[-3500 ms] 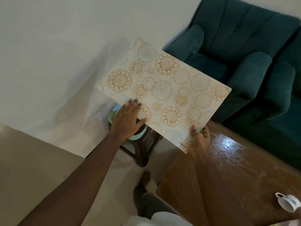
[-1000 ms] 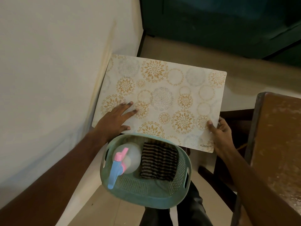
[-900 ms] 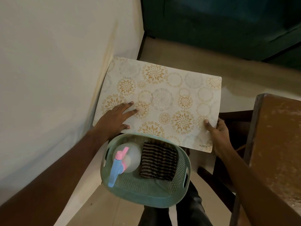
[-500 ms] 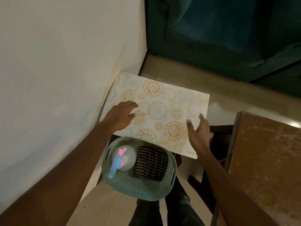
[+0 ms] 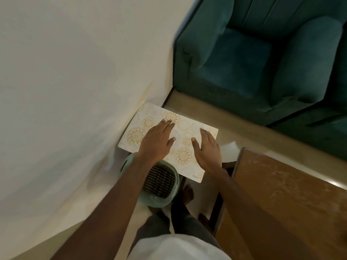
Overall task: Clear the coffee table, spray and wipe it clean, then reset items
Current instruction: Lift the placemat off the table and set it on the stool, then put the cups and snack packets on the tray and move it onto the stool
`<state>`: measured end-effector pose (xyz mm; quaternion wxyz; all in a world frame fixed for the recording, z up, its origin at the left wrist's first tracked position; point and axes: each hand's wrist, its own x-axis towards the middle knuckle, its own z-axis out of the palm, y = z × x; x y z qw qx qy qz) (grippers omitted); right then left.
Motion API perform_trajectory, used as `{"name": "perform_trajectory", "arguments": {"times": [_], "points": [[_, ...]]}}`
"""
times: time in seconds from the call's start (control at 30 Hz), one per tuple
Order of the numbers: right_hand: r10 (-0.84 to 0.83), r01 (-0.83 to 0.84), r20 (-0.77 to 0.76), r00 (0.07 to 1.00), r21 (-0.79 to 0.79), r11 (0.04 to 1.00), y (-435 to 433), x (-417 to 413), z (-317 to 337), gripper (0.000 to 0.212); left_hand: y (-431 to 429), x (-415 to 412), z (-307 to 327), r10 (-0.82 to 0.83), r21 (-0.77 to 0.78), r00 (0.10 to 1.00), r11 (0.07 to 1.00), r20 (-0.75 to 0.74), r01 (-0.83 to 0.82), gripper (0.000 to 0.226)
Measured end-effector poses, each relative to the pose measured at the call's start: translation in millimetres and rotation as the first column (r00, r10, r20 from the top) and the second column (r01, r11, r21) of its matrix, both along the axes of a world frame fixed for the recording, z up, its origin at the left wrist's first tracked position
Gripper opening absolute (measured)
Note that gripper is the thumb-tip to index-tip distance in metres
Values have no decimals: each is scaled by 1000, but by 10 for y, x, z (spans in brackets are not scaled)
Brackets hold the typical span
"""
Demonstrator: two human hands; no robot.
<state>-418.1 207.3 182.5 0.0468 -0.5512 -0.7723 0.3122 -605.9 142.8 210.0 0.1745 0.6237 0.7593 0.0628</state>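
A cream placemat [image 5: 185,126] with gold floral rings lies flat and low beside the wall, beyond a green basket [image 5: 170,198]. My left hand [image 5: 156,141] and my right hand [image 5: 207,150] hover over the placemat with fingers spread, gripping nothing. Whether the palms touch it I cannot tell. A striped cloth [image 5: 159,182] lies inside the basket; my left forearm hides the basket's left part. The brown coffee table [image 5: 281,199] shows its streaky top at the right.
A cream wall [image 5: 75,91] runs along the left, right against the placemat's edge. A teal sofa [image 5: 262,62] stands at the back right. A dark wooden frame [image 5: 216,203] sits between basket and coffee table. My bare foot [image 5: 187,193] and legs are below.
The placemat went down from being held in front of the wall to lying flat by the basket. My right hand let go of its corner, and both hands now spread above it.
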Motion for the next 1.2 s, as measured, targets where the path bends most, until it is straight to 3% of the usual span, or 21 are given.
{"name": "perform_trajectory", "arguments": {"times": [0.2,0.53,0.7,1.2], "points": [[87,-91,49,995,98,991,-215,218,413,59,-316,238,387,20,15,999,1000,-26,-19,54],[39,-39,7,999,191,981,-1067,714,697,60,-933,764,538,-67,106,997,992,-45,71,54],[-28,24,13,1000,204,979,-1577,1191,751,59,-1294,1186,617,-125,167,990,977,-59,133,48],[-145,120,90,985,236,964,-2535,3342,869,57,-1967,3260,622,-311,69,949,947,-39,313,56]]}}
